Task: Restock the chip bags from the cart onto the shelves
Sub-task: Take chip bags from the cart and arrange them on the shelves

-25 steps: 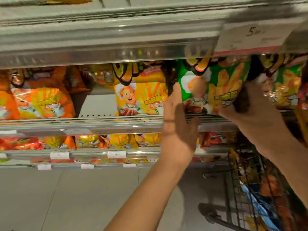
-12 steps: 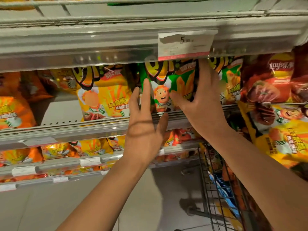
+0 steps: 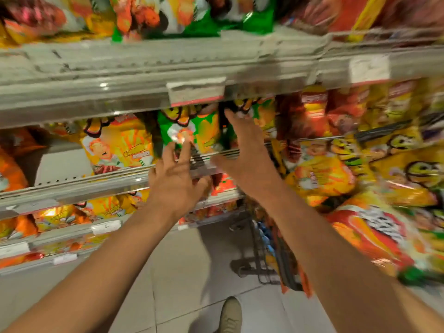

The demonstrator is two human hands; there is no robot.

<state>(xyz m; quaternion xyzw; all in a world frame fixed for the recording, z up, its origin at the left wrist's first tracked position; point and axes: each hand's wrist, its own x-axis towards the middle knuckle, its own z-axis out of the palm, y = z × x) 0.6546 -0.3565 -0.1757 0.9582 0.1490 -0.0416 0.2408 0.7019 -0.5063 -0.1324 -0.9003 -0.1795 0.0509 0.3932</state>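
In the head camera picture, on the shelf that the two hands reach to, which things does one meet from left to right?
Orange bag → yellow chip bag → green chip bag → right hand → red bags.

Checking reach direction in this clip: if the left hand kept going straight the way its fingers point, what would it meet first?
Most likely the green chip bag on the shelf; the left hand has open fingers aimed at its lower part, though blur leaves depth unclear.
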